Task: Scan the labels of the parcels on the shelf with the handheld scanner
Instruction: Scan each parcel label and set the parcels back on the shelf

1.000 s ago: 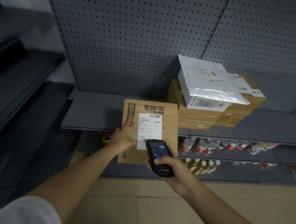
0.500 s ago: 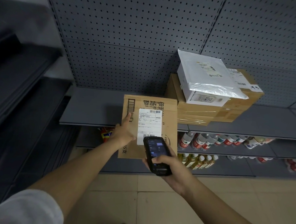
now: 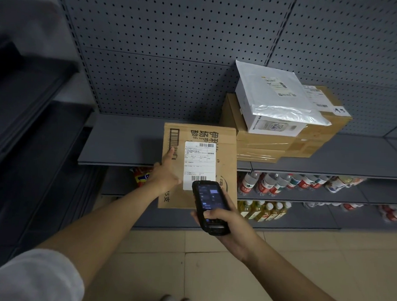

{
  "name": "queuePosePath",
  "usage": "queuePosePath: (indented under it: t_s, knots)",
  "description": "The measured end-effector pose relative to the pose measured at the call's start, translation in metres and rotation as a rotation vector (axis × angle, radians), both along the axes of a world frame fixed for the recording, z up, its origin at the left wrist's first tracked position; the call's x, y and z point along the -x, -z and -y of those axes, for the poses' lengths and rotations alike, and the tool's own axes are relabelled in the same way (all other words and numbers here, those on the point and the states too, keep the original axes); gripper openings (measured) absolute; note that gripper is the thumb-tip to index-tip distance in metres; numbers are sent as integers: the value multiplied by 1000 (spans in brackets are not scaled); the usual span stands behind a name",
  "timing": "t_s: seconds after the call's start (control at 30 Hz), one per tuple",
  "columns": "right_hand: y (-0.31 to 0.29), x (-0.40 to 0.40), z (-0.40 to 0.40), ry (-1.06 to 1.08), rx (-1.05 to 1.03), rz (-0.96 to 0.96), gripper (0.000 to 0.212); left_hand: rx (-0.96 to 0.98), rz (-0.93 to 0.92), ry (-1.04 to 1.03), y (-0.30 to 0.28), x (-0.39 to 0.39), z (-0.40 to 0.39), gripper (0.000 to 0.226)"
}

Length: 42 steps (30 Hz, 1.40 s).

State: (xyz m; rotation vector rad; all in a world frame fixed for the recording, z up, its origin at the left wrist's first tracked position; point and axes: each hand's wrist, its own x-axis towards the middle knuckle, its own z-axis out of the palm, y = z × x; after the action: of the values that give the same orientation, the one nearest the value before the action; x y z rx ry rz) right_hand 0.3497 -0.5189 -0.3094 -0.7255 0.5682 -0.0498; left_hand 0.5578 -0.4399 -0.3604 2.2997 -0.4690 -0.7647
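Head view: we see the left hand (image 3: 165, 175) holding a flat cardboard parcel (image 3: 198, 169) upright at its left edge, thumb laid across the front, its white shipping label (image 3: 199, 165) facing us, just in front of the grey shelf (image 3: 123, 143). Our right hand (image 3: 229, 224) grips the black handheld scanner (image 3: 210, 207), screen lit, its top end overlapping the label's lower barcode. To the right on the shelf we note stacked brown boxes (image 3: 274, 143) with a white bagged parcel (image 3: 277, 101) on top.
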Motion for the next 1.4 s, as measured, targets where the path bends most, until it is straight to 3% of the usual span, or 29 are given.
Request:
queuePosePath:
  t_s: [0.83, 1.03, 1.13, 1.4]
  knots:
    - [4, 3, -3, -13, 96, 3, 70, -16, 5, 25, 1, -6, -1, 102]
    - [9, -9, 20, 67, 181, -24, 77, -9, -22, 27, -4, -15, 0, 99]
    - [4, -18, 39, 114, 271, -45, 74, -6, -43, 28, -5, -20, 0, 99]
    - [-2, -46, 76, 238, 250, -19, 58, 24, -23, 18, -13, -39, 9, 98]
